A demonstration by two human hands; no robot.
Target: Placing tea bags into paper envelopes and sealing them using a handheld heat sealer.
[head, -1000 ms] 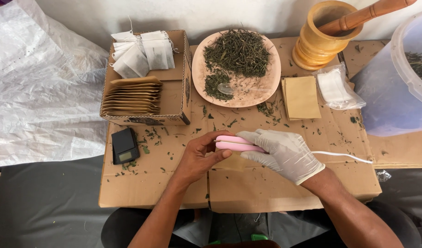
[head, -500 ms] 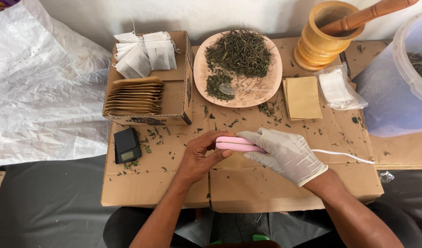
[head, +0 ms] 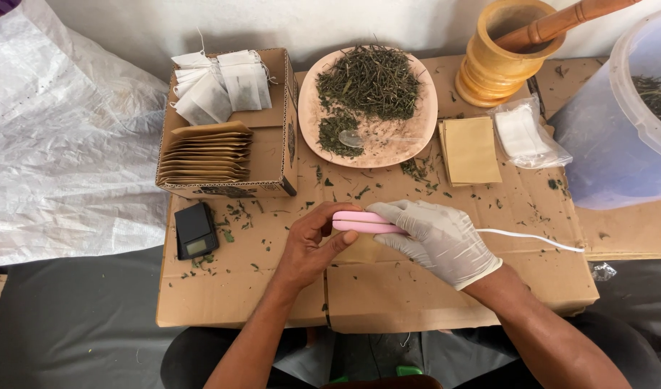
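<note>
The gloved right hand (head: 438,238) closes its fingers over a pink sealer (head: 363,222) at the centre of the cardboard top (head: 417,295). The bare left hand (head: 312,245) pinches the sealer's left end, thumb below and fingers curled over it. A white cord (head: 532,238) runs off at 3 o'clock. A plate (head: 309,108) of dried herbs sits at 12 o'clock, a small black scale (head: 195,229) at 9 o'clock, a box (head: 284,155) of sachets at 10 o'clock, and a wooden mortar (head: 500,65) at 1 o'clock.
</note>
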